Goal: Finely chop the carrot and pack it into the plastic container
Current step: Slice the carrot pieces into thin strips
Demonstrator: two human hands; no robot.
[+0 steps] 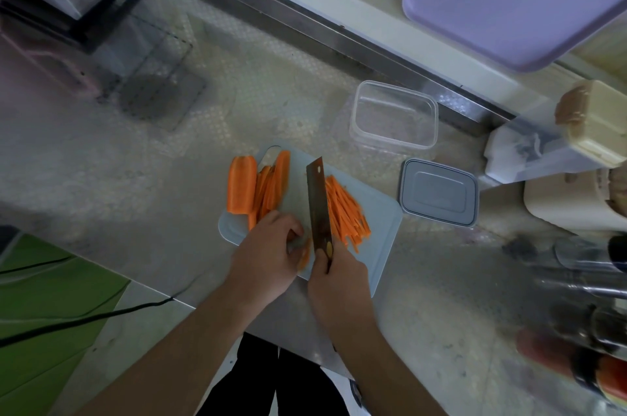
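Steel counter (135, 178): carrot strips (346, 212) lengthwise away from person, R hand (336, 283) fingers round knife (319, 201), L hand (268, 256) fingers curled on carrot slice (304, 254).

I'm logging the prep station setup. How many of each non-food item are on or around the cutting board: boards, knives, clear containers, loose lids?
Cutting board: 1
Knife: 1
Clear plastic container: 1
Grey lid: 1
Total: 4
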